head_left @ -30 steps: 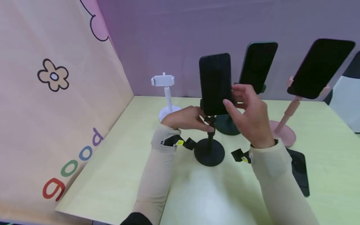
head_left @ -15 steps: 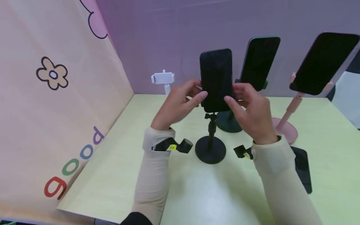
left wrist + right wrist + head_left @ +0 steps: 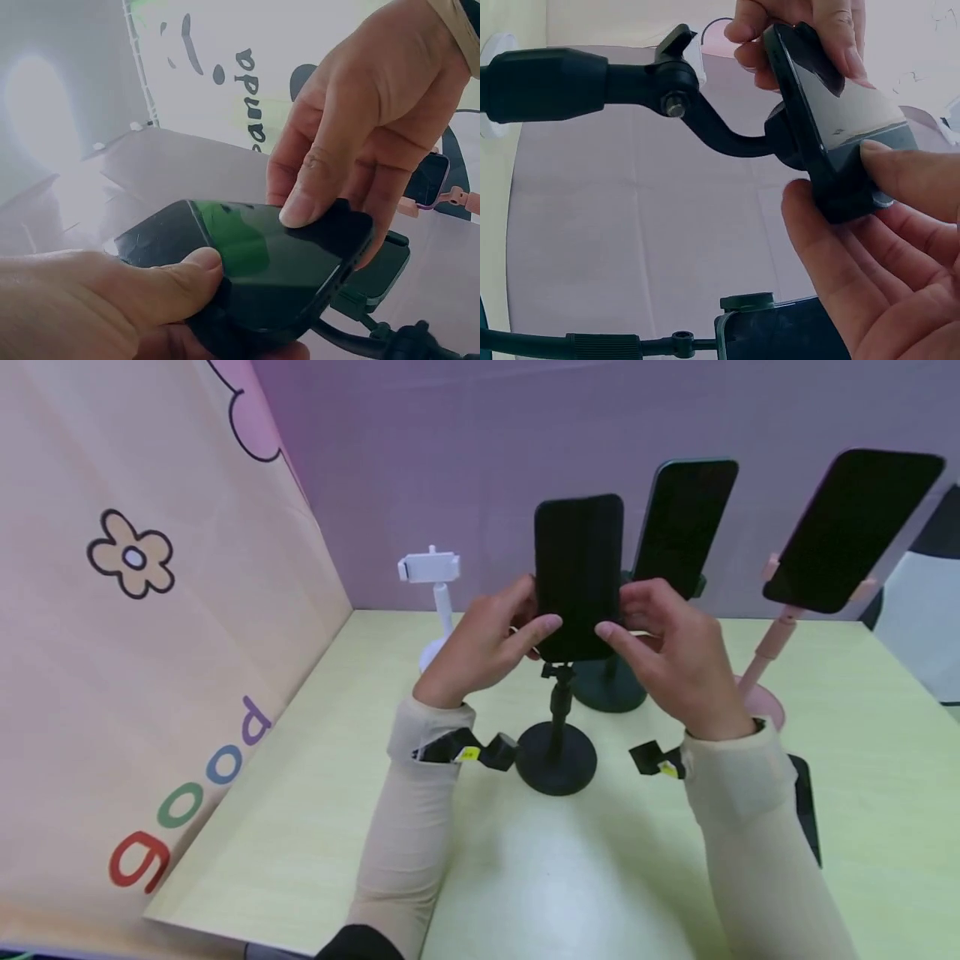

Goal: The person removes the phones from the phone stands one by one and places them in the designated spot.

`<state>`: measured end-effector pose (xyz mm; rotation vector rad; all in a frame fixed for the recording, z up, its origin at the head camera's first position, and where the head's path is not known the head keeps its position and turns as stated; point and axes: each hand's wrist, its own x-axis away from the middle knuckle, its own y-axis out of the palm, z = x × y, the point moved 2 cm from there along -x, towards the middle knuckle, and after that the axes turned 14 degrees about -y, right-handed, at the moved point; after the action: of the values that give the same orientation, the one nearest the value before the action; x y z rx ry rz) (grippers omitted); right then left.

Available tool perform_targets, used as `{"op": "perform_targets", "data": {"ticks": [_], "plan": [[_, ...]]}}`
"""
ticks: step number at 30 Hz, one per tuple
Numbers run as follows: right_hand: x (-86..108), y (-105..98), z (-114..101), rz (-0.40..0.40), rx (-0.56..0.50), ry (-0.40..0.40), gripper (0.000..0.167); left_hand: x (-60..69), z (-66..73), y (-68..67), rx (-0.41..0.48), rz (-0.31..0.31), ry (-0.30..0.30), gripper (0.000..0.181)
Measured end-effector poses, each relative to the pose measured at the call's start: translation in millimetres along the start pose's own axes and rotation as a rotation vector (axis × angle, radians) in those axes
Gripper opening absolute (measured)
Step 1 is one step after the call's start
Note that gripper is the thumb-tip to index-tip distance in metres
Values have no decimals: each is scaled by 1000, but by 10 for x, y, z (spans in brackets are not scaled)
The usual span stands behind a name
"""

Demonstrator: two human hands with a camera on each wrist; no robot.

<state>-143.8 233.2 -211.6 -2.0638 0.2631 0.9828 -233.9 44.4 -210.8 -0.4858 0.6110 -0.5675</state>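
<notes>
A black smartphone (image 3: 579, 564) stands upright, clamped on a black phone stand (image 3: 557, 758) with a round base. The left hand (image 3: 487, 639) grips the phone's left edge, its thumb on the front of the screen and its fingers reaching behind. On the opposite edge, the right hand (image 3: 671, 647) pinches the phone and its holder low down, thumb on the glass. The right wrist view shows the stand's bent neck (image 3: 727, 135) joining the back of the holder. Most of the clamp is hidden behind the phone in the head view.
Behind to the right, a dark green stand (image 3: 609, 685) bears another phone (image 3: 686, 527). A pink stand (image 3: 772, 643) holds a third phone (image 3: 855, 531). At the back left is a white stand (image 3: 429, 568) without a phone. Another phone (image 3: 806, 810) lies partly under the right forearm.
The left hand has risen from the stand's neck to the phone's left edge, and its thumb now lies on the screen. The right hand has stayed at the right edge.
</notes>
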Motion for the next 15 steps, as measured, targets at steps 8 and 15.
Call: {"op": "perform_targets", "data": {"ticks": [8, 15], "plan": [[6, -42, 7, -51, -20, 8, 38, 11, -11, -13, 30, -42, 0, 16], [3, -38, -25, -48, -34, 26, 38, -1, -17, -11, 13, -36, -14, 16]]}}
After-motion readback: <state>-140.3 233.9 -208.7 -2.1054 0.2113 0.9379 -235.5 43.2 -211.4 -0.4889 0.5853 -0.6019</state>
